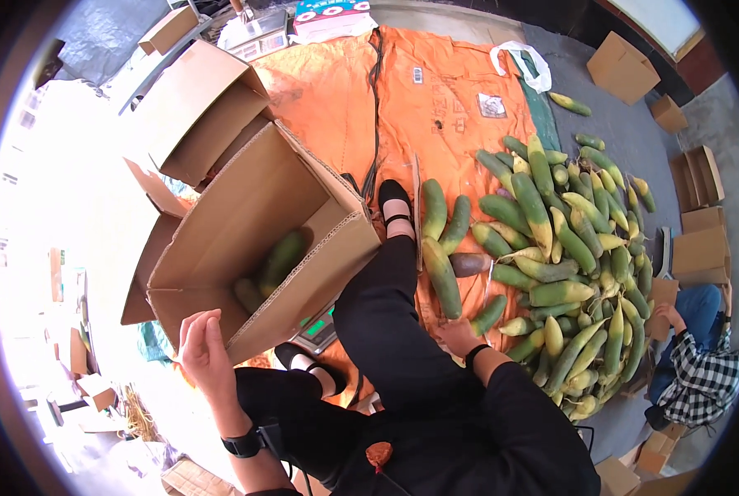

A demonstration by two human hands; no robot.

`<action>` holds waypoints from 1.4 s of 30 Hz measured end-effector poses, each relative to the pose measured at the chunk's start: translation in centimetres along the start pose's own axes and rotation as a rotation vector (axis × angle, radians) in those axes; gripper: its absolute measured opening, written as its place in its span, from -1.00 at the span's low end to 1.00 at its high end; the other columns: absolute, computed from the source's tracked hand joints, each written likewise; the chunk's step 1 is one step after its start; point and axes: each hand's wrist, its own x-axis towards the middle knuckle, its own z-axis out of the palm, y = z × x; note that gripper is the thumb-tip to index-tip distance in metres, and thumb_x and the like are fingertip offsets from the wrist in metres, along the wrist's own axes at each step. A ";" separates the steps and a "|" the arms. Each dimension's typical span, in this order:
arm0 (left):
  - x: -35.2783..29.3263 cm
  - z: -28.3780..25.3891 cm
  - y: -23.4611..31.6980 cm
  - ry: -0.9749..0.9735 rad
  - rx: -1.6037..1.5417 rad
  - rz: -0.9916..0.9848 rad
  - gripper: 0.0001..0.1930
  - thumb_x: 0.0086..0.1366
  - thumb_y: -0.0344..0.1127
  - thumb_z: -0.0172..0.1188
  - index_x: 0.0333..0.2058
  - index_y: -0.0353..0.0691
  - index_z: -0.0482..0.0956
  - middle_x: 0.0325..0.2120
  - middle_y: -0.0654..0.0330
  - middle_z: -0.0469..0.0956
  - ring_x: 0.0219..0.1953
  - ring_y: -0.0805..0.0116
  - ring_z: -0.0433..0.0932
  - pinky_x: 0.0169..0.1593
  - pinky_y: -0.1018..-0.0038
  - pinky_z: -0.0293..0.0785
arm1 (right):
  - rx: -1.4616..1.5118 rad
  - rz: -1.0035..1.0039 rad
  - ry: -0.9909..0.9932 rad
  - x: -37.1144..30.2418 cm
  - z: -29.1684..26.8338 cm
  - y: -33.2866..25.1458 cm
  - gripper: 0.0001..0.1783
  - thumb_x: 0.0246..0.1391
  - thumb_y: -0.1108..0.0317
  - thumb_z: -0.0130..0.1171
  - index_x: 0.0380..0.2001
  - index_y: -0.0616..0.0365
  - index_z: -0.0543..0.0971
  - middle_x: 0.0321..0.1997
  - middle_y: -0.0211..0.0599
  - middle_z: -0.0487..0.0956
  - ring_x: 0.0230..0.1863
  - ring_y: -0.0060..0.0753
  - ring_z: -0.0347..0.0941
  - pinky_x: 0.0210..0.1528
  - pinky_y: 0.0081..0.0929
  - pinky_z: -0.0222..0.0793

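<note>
My right hand (460,336) is closed at the near end of a long green radish (441,279), beside the pile; its fingertips are partly hidden. Next to that hand lies a shorter green radish (489,315). My left hand (203,355) is raised at the near corner of an open cardboard box (229,211), fingers upright and slightly bent, nothing visible in them. The box tilts toward me, and several green radishes (282,263) lie at its bottom. A scale with a lit green display (316,327) shows partly from beneath the box.
A large pile of green radishes (568,289) covers the right of the orange tarp (328,91). A second cardboard box (208,107) stands behind the first. A thin upright cardboard piece (419,207) is beside my foot. At the far right sits another person in a checked shirt (700,376).
</note>
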 end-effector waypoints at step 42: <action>1.7 -5.1 5.7 0.131 -0.137 0.197 -0.77 0.19 -0.56 0.12 -0.16 -0.36 0.56 -0.25 0.13 0.47 -0.20 0.38 0.46 -0.12 0.55 0.37 | 1.428 -0.658 0.769 5.3 -47.0 -15.3 -0.73 0.14 0.52 0.07 -0.06 0.25 0.49 -0.06 -0.31 0.55 -0.09 -0.48 0.47 -0.02 -0.48 0.41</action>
